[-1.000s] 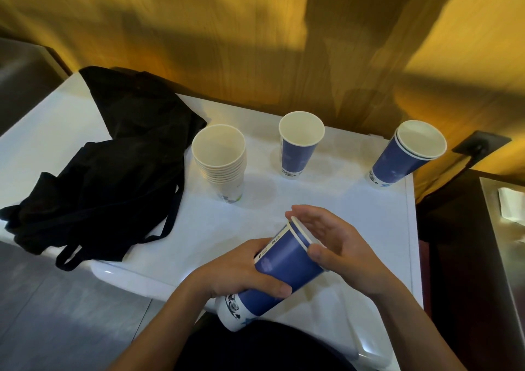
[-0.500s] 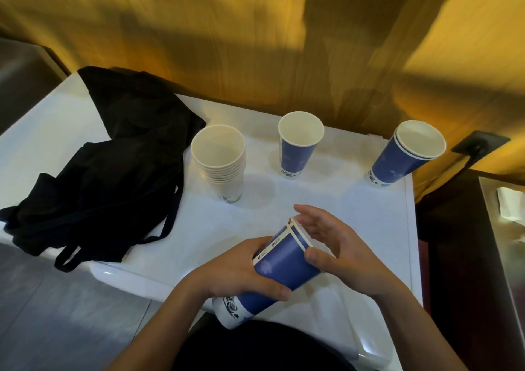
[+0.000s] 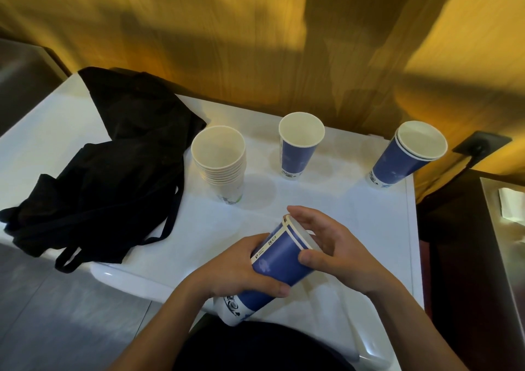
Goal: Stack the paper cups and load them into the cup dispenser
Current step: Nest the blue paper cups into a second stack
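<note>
Two nested blue cups (image 3: 279, 260) are held tilted over the near bench (image 3: 369, 217) edge. Left hand (image 3: 241, 268) grips their wall; right hand (image 3: 332, 251) clasps the rims. Hazard: uneven pressure could crumple a rim or jam them crooked. Beyond them stand a pale stack (image 3: 220, 162), single cup (image 3: 299, 143) and another pair (image 3: 409, 152).

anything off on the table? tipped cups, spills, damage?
No spills or damage visible. One oddity: a black bag lies crumpled across the left of the white table, its strap hanging over the near edge. The white cup stack and the blue cups behind stand upright; their lean looks like wide-angle distortion.
</note>
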Demonstrator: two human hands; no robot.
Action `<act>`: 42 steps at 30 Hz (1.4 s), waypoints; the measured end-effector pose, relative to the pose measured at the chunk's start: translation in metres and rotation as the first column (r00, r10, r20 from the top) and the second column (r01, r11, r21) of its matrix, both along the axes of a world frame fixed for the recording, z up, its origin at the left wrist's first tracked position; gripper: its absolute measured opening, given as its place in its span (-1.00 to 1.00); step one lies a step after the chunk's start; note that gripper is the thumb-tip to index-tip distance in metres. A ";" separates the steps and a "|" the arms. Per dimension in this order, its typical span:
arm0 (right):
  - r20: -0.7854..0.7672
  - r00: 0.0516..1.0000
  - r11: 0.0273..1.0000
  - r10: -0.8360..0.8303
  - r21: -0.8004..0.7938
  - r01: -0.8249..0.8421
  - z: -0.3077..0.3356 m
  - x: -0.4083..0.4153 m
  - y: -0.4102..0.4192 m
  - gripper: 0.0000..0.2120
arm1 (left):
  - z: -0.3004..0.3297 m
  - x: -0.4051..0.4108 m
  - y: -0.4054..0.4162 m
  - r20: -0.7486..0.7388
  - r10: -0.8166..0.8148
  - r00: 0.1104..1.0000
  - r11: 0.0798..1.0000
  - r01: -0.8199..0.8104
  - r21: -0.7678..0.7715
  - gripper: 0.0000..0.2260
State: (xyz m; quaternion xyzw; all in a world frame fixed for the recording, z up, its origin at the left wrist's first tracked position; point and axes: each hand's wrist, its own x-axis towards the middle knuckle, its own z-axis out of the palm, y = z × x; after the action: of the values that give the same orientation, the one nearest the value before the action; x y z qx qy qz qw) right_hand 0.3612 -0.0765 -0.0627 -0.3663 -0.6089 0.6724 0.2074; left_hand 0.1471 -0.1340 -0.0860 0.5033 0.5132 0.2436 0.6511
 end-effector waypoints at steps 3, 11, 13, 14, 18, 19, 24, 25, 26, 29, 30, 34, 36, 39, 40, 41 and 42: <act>0.006 1.000 0.999 -0.014 0.033 0.013 -0.002 -0.004 0.001 -0.30 | -0.004 0.002 0.001 -0.016 0.057 0.998 0.998 -0.057 0.022 -0.47; 0.072 0.977 0.959 -0.201 0.220 0.181 0.002 -0.012 0.024 -0.48 | -0.020 0.002 0.000 -0.143 0.382 0.913 0.918 -0.359 0.167 -0.36; 0.092 0.927 0.883 -0.364 0.349 0.313 0.010 -0.014 0.035 -0.58 | -0.023 -0.001 -0.001 -0.164 0.450 0.878 0.886 -0.416 0.206 -0.35; 0.067 0.894 0.824 -0.443 0.424 0.376 0.015 -0.015 0.042 -0.64 | -0.025 -0.001 -0.002 -0.182 0.464 0.867 0.878 -0.424 0.222 -0.36; 0.001 0.791 0.589 -0.611 0.669 0.454 0.035 -0.024 0.080 -0.69 | -0.031 0.004 -0.005 -0.232 0.484 0.844 0.869 -0.435 0.235 -0.41; 0.019 0.789 0.557 -0.614 0.719 0.416 0.038 -0.027 0.090 -0.67 | -0.031 0.006 -0.004 -0.240 0.486 0.840 0.869 -0.436 0.232 -0.42; 0.261 0.807 0.553 -0.530 0.828 0.096 0.049 -0.055 0.133 -0.46 | -0.029 0.010 -0.001 -0.299 0.497 0.814 0.865 -0.442 0.236 -0.41; 0.322 0.799 0.564 -0.508 0.826 0.025 0.048 -0.062 0.141 -0.42 | -0.030 0.010 -0.001 -0.312 0.499 0.809 0.865 -0.440 0.241 -0.39; 0.387 0.784 0.573 -0.485 0.818 -0.049 0.044 -0.068 0.148 -0.38 | -0.031 0.011 -0.001 -0.317 0.500 0.806 0.864 -0.439 0.246 -0.37; 0.587 0.661 0.566 -0.467 0.773 -0.287 0.024 -0.082 0.165 -0.38 | -0.033 0.011 -0.002 -0.324 0.482 0.814 0.873 -0.414 0.258 -0.33; 0.623 0.617 0.561 -0.481 0.760 -0.330 0.017 -0.085 0.168 -0.41 | -0.034 0.012 -0.002 -0.327 0.471 0.819 0.878 -0.401 0.260 -0.33; 0.641 0.570 0.575 -0.515 0.751 -0.325 0.009 -0.091 0.171 -0.50 | -0.034 0.013 0.000 -0.345 0.453 0.822 0.888 -0.380 0.259 -0.30; 0.631 0.577 0.566 -0.519 0.759 -0.321 0.008 -0.090 0.171 -0.51 | -0.034 0.013 0.000 -0.340 0.460 0.820 0.884 -0.388 0.260 -0.29; 0.608 0.590 0.552 -0.532 0.777 -0.303 0.008 -0.088 0.167 -0.53 | -0.033 0.013 -0.001 -0.335 0.476 0.813 0.875 -0.399 0.274 -0.31; 0.605 0.588 0.554 -0.536 0.778 -0.296 0.008 -0.088 0.166 -0.53 | -0.032 0.013 -0.002 -0.337 0.472 0.814 0.876 -0.392 0.281 -0.31; 0.603 0.588 0.559 -0.538 0.778 -0.287 0.009 -0.087 0.165 -0.53 | -0.032 0.013 -0.003 -0.340 0.469 0.815 0.877 -0.385 0.287 -0.31; 0.602 0.591 0.567 -0.537 0.777 -0.275 0.009 -0.085 0.165 -0.53 | -0.031 0.013 -0.003 -0.342 0.468 0.815 0.877 -0.381 0.292 -0.31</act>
State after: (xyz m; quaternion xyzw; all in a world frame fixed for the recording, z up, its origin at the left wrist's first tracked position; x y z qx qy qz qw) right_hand 0.2757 0.0889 -0.0534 -0.5362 -0.8346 0.0558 0.1136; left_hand 0.1603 -0.1371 -0.1172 0.4801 0.7068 0.3275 0.4033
